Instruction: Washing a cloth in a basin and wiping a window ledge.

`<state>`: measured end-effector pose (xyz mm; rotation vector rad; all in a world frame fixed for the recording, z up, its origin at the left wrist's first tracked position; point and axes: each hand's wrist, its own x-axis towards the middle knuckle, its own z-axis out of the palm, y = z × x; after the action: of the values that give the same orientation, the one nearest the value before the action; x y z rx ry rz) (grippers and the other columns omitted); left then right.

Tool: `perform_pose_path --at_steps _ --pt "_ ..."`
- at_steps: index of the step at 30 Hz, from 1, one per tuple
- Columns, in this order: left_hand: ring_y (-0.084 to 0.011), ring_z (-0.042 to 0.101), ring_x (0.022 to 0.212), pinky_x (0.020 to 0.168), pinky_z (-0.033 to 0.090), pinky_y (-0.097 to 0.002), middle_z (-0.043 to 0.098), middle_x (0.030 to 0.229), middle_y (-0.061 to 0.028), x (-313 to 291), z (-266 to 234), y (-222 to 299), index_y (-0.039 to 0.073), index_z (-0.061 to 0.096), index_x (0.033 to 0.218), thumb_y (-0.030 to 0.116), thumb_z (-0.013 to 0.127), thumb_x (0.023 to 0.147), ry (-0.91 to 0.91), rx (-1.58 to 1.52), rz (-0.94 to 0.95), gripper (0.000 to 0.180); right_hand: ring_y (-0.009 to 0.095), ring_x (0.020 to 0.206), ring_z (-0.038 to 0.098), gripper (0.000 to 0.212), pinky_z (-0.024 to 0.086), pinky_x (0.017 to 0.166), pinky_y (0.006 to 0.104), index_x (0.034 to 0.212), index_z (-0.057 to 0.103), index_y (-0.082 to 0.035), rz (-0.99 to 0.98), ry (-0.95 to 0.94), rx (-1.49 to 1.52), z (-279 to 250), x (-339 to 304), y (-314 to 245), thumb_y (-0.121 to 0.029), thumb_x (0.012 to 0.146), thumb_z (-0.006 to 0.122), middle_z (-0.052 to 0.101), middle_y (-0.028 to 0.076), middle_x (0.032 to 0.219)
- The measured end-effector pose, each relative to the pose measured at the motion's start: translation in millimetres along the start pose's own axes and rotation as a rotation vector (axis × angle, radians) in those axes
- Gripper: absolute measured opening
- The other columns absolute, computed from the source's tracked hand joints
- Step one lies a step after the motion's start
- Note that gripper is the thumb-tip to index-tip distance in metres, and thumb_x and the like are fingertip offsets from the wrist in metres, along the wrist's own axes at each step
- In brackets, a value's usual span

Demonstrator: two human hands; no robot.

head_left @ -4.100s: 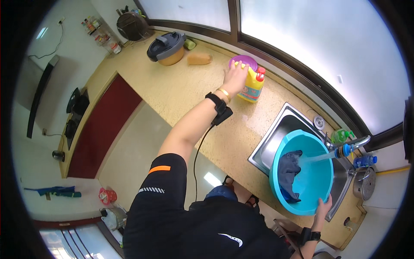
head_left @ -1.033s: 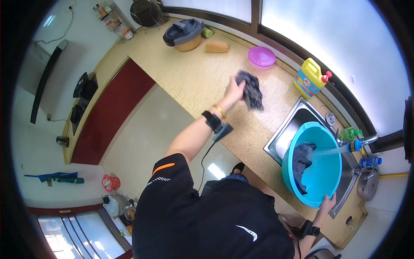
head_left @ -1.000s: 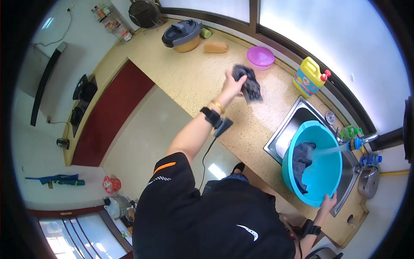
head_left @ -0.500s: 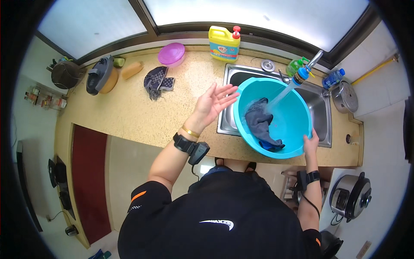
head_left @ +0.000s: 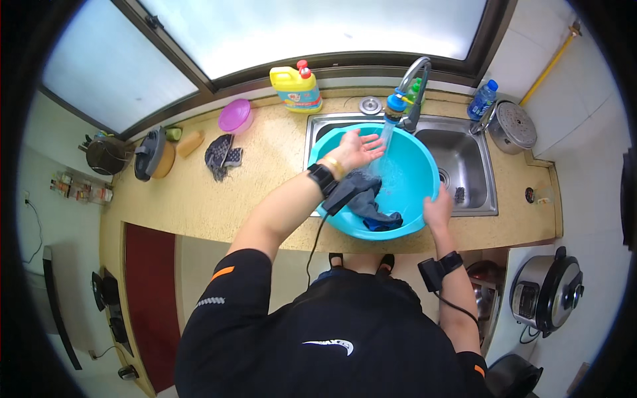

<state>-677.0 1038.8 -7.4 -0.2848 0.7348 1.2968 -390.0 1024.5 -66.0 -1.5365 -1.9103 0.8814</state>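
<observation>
A turquoise basin (head_left: pixel 410 178) rests over the double steel sink (head_left: pixel 488 179). Dark grey, wet-looking cloth (head_left: pixel 373 200) lies in its lower left part, with a bit of blue along one edge. Water (head_left: pixel 387 134) runs from the tap's blue nozzle (head_left: pixel 396 105) into the basin. My left hand (head_left: pixel 360 150) is above the basin with the palm turned up, fingers stretched out and nothing held; the fingertips are at the stream. At the basin's right rim, my right hand (head_left: pixel 438 208) grips the edge, with some fingers hidden.
Behind the sink stand a yellow jug (head_left: pixel 296 89), a sink strainer (head_left: pixel 370 105) and a green bottle (head_left: pixel 415 89). A blue bottle (head_left: pixel 482 99) and a steel pot (head_left: pixel 511 127) are at the right. A patterned cloth (head_left: pixel 223 158) and a purple-lidded bowl (head_left: pixel 236 117) lie on the counter's left.
My left hand has moved from beside the basin's left rim to over it, at the running water. The basin sits farther left in the sink, baring the right bowl. The view has shifted.
</observation>
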Motion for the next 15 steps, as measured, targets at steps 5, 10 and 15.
perform_pose_path --at_steps 5,10,15 --pt "-0.0410 0.045 0.122 0.106 0.035 -0.0541 0.043 0.135 -0.0274 70.0 -2.4 -11.9 -0.005 0.034 0.136 0.043 0.022 0.102 0.083 -0.087 0.046 0.059 0.042 0.112 0.054 0.063 0.045 0.095 0.0453 0.137 0.037 0.008 0.026 0.047 -0.067 1.3 -10.2 -7.9 -0.008 0.079 0.057 0.052 0.027 0.125" --pt "-0.0357 0.055 0.110 0.098 0.044 -0.0494 0.055 0.115 -0.0218 91.1 13.1 -32.4 -0.002 0.047 0.112 0.031 0.029 0.102 0.135 -0.223 0.008 0.039 0.042 0.109 0.055 0.066 0.045 0.092 0.0464 0.139 0.034 0.006 0.084 0.029 -0.069 -6.3 -16.8 -7.6 -0.008 0.079 0.058 0.052 0.026 0.123" --pt "-0.0176 0.045 0.054 0.050 0.043 -0.0301 0.043 0.068 -0.0046 109.7 -14.7 -11.7 0.004 0.046 0.086 0.015 0.035 0.095 -0.020 -0.108 -0.078 0.019 0.042 0.108 0.055 0.065 0.045 0.092 0.0466 0.138 0.034 0.006 0.058 0.018 -0.045 -7.5 -19.6 -15.5 -0.007 0.080 0.058 0.051 0.025 0.122"
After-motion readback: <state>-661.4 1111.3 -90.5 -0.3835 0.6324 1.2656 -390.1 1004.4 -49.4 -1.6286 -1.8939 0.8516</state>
